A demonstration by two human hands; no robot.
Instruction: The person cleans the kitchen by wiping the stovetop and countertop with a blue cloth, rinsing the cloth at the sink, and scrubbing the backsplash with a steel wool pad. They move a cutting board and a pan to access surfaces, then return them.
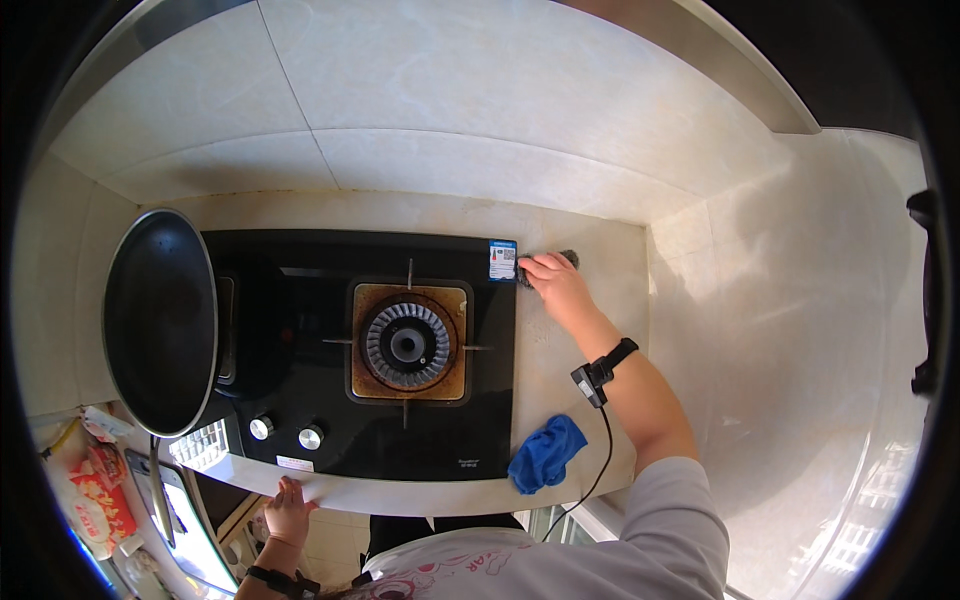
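Observation:
My right hand point(553, 283) presses a dark grey scouring pad point(571, 259), which looks like steel wool, onto the pale countertop point(581, 330). It works just beside the right edge of a black glass gas hob point(322, 442), close to an energy label point(502, 261) on the glass. My left hand point(288, 510) rests on the counter's front edge, below the hob's control knobs, and holds no object. A crumpled blue cloth point(547, 454) lies at the front right, partly against the hob's corner.
A square rusty burner surround point(360, 375) with pan supports frames the right burner point(409, 344). A dark frying pan point(161, 322) covers much of the left burner. Tiled walls point(450, 161) stand behind and right. Packets point(101, 502) lie at lower left. A cable point(609, 457) hangs from my right wrist.

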